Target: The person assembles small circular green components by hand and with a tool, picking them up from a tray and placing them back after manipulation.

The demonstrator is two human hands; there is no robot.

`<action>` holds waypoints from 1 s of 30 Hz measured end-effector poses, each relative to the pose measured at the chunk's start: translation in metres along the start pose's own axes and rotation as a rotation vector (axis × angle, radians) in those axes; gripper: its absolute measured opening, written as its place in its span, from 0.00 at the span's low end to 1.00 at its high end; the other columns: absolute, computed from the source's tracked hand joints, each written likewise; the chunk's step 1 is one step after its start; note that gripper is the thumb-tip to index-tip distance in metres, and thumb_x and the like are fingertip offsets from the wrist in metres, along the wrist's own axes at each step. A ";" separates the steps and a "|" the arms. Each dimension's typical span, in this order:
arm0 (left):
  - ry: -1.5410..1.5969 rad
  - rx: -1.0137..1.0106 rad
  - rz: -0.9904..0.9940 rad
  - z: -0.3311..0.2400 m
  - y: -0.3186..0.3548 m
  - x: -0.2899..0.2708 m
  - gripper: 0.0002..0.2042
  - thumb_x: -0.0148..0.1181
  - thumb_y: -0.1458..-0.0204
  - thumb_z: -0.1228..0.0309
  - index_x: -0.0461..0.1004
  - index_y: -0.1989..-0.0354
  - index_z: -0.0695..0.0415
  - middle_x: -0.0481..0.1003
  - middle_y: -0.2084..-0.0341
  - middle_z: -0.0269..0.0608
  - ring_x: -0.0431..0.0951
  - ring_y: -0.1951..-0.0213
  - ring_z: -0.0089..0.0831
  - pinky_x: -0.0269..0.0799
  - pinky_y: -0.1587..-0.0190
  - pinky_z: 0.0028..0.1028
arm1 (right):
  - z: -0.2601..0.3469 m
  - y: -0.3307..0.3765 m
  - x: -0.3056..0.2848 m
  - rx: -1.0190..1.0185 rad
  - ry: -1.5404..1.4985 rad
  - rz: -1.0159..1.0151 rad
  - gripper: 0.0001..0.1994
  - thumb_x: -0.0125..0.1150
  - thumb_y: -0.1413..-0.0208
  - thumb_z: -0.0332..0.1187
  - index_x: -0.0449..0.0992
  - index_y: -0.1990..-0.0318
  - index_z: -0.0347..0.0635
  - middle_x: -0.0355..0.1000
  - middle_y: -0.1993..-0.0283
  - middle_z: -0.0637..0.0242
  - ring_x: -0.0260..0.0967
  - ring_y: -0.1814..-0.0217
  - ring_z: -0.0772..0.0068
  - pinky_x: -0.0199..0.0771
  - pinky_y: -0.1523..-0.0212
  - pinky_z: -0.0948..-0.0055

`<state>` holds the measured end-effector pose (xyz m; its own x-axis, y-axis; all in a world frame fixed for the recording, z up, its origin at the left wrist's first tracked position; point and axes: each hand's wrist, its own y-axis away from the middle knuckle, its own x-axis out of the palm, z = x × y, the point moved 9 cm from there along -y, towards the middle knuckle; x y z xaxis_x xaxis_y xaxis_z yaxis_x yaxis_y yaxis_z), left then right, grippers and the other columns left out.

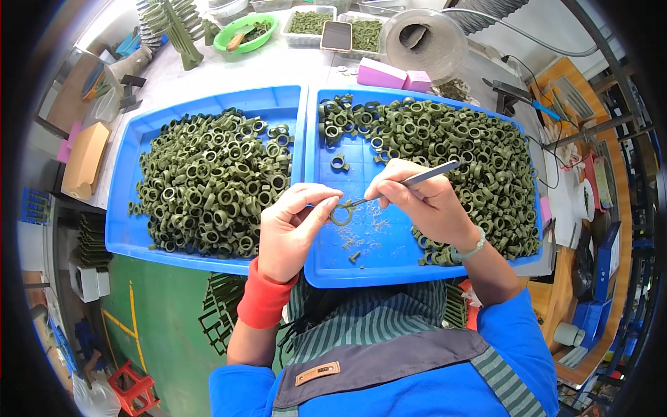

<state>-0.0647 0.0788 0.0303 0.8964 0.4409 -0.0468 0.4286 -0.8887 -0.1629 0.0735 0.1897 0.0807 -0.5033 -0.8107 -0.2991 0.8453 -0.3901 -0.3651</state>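
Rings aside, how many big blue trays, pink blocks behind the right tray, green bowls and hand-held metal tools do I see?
Big blue trays: 2
Pink blocks: 2
Green bowl: 1
Metal tool in the right hand: 1
Total: 6

Can see two blue trays (358, 156) side by side on a pale table (208, 80), with pink blocks (381, 73) just behind. Can make out a green bowl (224, 39) and clear tubs (299, 42) farther back, and, apparently on the left edge, a box (83, 163).
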 end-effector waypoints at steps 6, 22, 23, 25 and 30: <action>0.018 0.023 -0.084 -0.001 0.004 -0.005 0.06 0.61 0.42 0.82 0.81 0.57 0.66 0.78 0.61 0.39 0.76 0.65 0.19 0.71 0.64 0.19 | 0.000 0.008 0.004 -0.037 0.032 -0.049 0.05 0.60 0.38 0.24 0.81 0.65 0.33 0.79 0.67 0.62 0.76 0.67 0.73 0.74 0.67 0.75; 0.177 0.139 -0.124 0.002 0.008 -0.003 0.10 0.61 0.42 0.84 0.77 0.53 0.66 0.77 0.56 0.40 0.77 0.51 0.26 0.74 0.48 0.24 | -0.018 0.015 0.029 0.082 0.023 -0.194 0.11 0.69 0.44 0.25 0.80 0.55 0.34 0.81 0.60 0.58 0.80 0.61 0.71 0.79 0.61 0.73; 0.177 0.140 -0.124 0.001 0.009 -0.002 0.10 0.61 0.42 0.84 0.77 0.53 0.66 0.77 0.56 0.40 0.77 0.51 0.26 0.74 0.48 0.24 | -0.017 0.014 0.028 0.082 0.024 -0.195 0.11 0.69 0.44 0.25 0.80 0.55 0.34 0.81 0.60 0.58 0.80 0.61 0.71 0.79 0.61 0.73; 0.291 0.047 -0.115 0.008 0.008 0.001 0.12 0.60 0.42 0.85 0.76 0.50 0.66 0.77 0.54 0.41 0.78 0.50 0.27 0.73 0.45 0.26 | -0.008 0.014 0.023 0.009 0.163 -0.234 0.11 0.70 0.46 0.26 0.81 0.56 0.35 0.81 0.60 0.56 0.81 0.61 0.67 0.80 0.61 0.72; 0.340 -0.023 -0.114 0.015 0.009 0.003 0.13 0.60 0.43 0.85 0.76 0.49 0.66 0.78 0.53 0.42 0.78 0.49 0.27 0.72 0.44 0.26 | -0.004 0.014 0.022 -0.038 0.277 -0.221 0.12 0.71 0.48 0.25 0.81 0.56 0.37 0.81 0.60 0.56 0.81 0.61 0.60 0.80 0.60 0.69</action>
<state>-0.0596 0.0736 0.0143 0.8274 0.4735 0.3019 0.5269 -0.8406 -0.1255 0.0731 0.1682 0.0650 -0.7070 -0.5572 -0.4354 0.7061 -0.5221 -0.4784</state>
